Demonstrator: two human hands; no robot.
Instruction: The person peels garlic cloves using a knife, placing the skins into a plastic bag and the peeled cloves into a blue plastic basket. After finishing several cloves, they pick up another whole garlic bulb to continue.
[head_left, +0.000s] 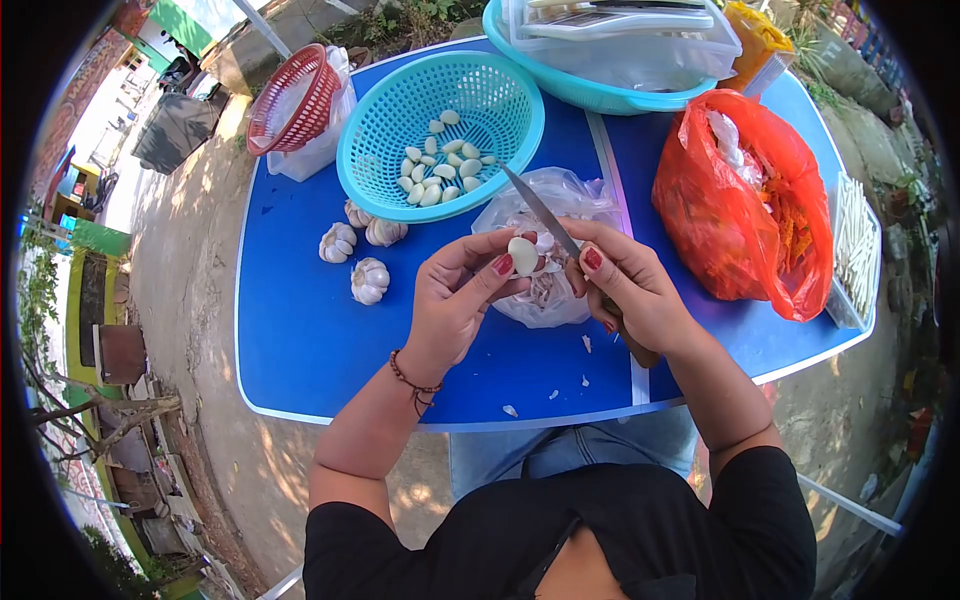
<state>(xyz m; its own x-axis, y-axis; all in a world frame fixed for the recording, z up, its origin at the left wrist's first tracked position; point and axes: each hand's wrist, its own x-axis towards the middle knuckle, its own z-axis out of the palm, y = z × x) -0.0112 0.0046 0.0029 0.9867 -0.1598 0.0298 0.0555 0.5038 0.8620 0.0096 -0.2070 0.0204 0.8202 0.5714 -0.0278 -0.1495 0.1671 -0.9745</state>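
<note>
A peeled garlic clove (522,256) is pinched between the thumb and fingers of my left hand (470,285). My right hand (632,285) is closed around a knife (541,212), its blade slanting up and to the left just beside the clove. Beneath both hands lies a clear plastic bag (545,312) with garlic skins in it, partly hidden by my fingers. Left of my hands, whole garlic bulbs (370,281) rest on the blue table (310,350). Behind them a turquoise basket (363,160) holds several peeled cloves (444,171).
On the right stand an open red plastic bag (735,240) and a box of white sticks (855,235). At the back is a turquoise basin (640,100) holding a clear plastic container (620,50). A red basket (290,100) sits at the back left. Skin scraps dot the front edge.
</note>
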